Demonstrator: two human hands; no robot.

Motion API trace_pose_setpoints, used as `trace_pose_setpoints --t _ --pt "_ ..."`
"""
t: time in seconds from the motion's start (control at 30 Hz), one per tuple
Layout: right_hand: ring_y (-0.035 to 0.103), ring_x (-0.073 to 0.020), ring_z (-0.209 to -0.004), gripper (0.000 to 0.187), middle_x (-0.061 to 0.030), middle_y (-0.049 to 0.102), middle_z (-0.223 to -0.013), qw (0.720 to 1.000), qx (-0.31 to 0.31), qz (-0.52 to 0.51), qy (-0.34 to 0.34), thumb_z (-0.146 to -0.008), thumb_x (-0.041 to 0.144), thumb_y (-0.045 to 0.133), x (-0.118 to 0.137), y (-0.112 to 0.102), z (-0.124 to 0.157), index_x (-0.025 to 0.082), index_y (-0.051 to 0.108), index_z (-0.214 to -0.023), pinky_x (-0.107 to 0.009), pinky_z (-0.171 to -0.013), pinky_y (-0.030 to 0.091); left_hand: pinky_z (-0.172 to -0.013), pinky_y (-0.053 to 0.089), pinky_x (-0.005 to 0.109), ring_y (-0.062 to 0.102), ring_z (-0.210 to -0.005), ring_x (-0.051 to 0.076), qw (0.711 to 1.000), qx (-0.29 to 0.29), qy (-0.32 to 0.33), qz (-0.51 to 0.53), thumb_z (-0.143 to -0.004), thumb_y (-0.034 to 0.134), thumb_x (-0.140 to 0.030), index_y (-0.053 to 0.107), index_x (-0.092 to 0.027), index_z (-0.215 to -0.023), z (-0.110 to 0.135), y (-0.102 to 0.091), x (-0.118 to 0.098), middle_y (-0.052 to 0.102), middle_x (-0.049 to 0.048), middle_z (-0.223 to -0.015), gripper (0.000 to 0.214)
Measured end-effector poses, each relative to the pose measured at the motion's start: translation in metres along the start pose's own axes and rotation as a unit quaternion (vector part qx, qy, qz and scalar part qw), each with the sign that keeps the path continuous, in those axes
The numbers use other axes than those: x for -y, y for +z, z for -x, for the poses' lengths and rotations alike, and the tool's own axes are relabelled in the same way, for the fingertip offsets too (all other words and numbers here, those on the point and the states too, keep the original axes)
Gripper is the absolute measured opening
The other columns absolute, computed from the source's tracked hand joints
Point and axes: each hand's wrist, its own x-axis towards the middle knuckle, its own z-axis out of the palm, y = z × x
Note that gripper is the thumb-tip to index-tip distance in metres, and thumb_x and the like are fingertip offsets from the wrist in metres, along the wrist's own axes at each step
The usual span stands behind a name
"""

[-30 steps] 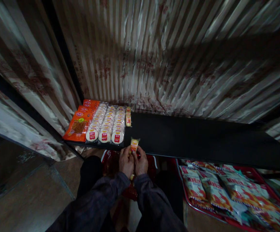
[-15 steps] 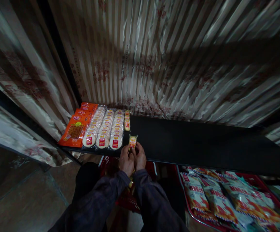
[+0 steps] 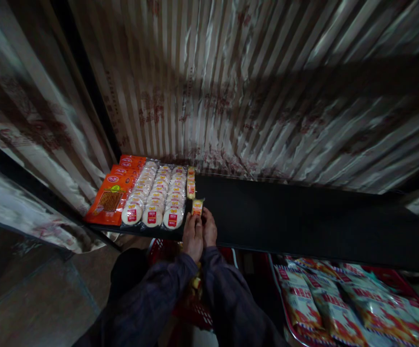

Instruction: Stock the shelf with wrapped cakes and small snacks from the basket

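My left hand and my right hand are pressed together at the front edge of a black shelf. Both pinch one small yellow snack packet that stands upright on the shelf. Just behind the packet a short row of the same yellow packets runs toward the back. To the left lie three rows of round white cakes with red labels, and left of those are flat orange packs.
A striped, patterned curtain hangs behind and left of the shelf. Below the shelf at the right, a red basket holds several red-and-white snack bags. Another red basket sits under my arms.
Both hands have carried the yellow packet forward and slightly left over the shelf's front edge, up to the row of like packets.
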Motion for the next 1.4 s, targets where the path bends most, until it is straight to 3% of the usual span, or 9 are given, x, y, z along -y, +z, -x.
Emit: trace_pose_setpoints --t 0.17,0.37,0.8,1.17,1.4 --pt "0.067 -0.0249 -0.101 0.051 -0.0121 0.072 -0.112 0.999 0.008 -0.003 0.032 -0.077 0.042 0.054 -0.003 0.001 -0.007 0.017 0.064 -0.120 -0.040 -0.093 0.053 -0.125 0.024 0.035 0.036 -0.148 0.021 1.000 0.004 0.001 0.018 -0.094 0.042 -0.029 0.060 -0.014 -0.133 -0.005 0.004 0.007 0.044 0.0124 -0.156 0.045" --pt "0.066 -0.0240 -0.104 0.049 -0.0112 0.071 -0.115 0.999 0.025 -0.023 0.026 -0.077 0.039 0.054 -0.008 0.005 -0.016 0.018 0.064 -0.120 -0.041 -0.097 0.051 -0.126 0.021 0.031 0.031 -0.150 0.019 1.000 0.008 -0.003 0.010 -0.095 0.039 -0.027 0.053 -0.007 -0.140 -0.009 0.009 0.005 0.035 0.0149 -0.161 0.051" --pt "0.066 -0.0220 -0.100 0.043 -0.0083 0.072 -0.112 0.999 0.035 -0.026 -0.006 -0.080 0.037 0.055 -0.005 0.014 -0.034 0.021 0.062 -0.119 -0.038 -0.092 0.053 -0.127 0.020 0.033 0.031 -0.150 0.019 1.000 0.003 0.022 -0.004 -0.095 0.039 -0.027 0.054 -0.013 -0.142 -0.023 0.013 0.012 0.040 0.0108 -0.158 0.051" --pt "0.066 -0.0239 -0.094 0.048 -0.0126 0.072 -0.108 0.999 0.035 0.000 -0.036 -0.082 0.044 0.052 0.006 0.016 -0.037 0.015 0.062 -0.119 -0.040 -0.090 0.053 -0.127 0.017 0.037 0.028 -0.151 0.022 1.000 0.014 0.018 -0.016 -0.095 0.037 -0.028 0.048 -0.007 -0.146 -0.031 0.011 0.000 0.037 0.0145 -0.159 0.056" --pt "0.066 -0.0220 -0.095 0.043 -0.0084 0.073 -0.105 0.999 0.035 -0.008 -0.040 -0.079 0.037 0.056 0.006 0.021 -0.041 0.019 0.064 -0.117 -0.037 -0.090 0.053 -0.128 0.017 0.038 0.029 -0.151 0.021 0.999 0.005 0.033 0.000 -0.094 0.042 -0.031 0.052 -0.016 -0.144 -0.037 0.012 0.004 0.041 0.0088 -0.158 0.053"
